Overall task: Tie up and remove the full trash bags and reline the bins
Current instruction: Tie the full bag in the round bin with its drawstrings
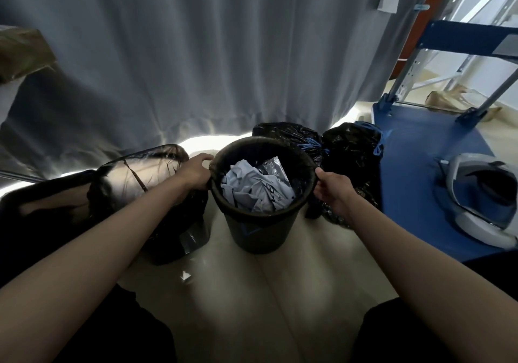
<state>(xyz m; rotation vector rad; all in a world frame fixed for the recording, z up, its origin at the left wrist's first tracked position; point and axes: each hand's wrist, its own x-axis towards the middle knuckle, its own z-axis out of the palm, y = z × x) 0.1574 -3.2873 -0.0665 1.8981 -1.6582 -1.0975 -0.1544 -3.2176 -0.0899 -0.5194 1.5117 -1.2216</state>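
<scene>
Forearms: both of mine reach in from the near edge toward the middle bin, over pale floor tiles [252, 292].
Left hand [196, 170]: my grip is on the left side of the round bin's rim, fingers curled over the edge where the black liner folds over it.
Right hand [330, 187]: my grip pinches the liner edge at the right side of the same rim, fingers curled.
Round bin [260, 231]: dark, upright on the floor, centre of the scene, between my two hands.
Liner [304, 172]: black, still folded over the rim of the round bin.
Trash [255, 187]: crumpled pale grey paper and packaging, filling the round bin close to its top.
Left bin [179, 239]: dark, just beside the round bin, with a thin black bag [134, 172] draped loosely over its mouth.
Tied bags [347, 152]: two full black ones with blue drawstrings, on the floor just beyond and right of the round bin.
Blue cart [414, 183]: far right, carrying a grey and white headset [476, 197].
Curtain [196, 54]: grey, hanging across the far side.
</scene>
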